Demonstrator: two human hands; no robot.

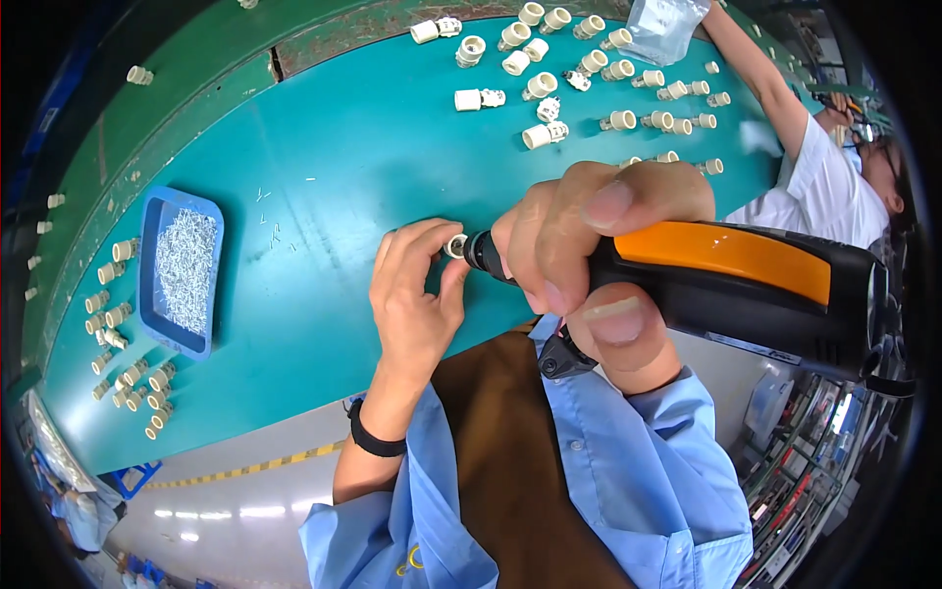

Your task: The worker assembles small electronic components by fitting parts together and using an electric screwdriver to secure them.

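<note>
My right hand (599, 236) is wrapped round a black and orange electric screwdriver (746, 290), held nearly level across the front of the table. Its dark nose points left and meets a small cream lamp socket (454, 246). My left hand (417, 294) pinches that socket between thumb and fingers, just above the table top. The tool's tip is hidden inside or against the socket, so I cannot tell how deep it sits.
A blue tray (147, 285) of small silvery pins or screws stands at the left. Several cream sockets (134, 373) lie beside it, and more sockets (540, 86) are spread at the far side of the green table (314, 177). A co-worker's arm (756, 69) reaches over a clear plastic bag (667, 27).
</note>
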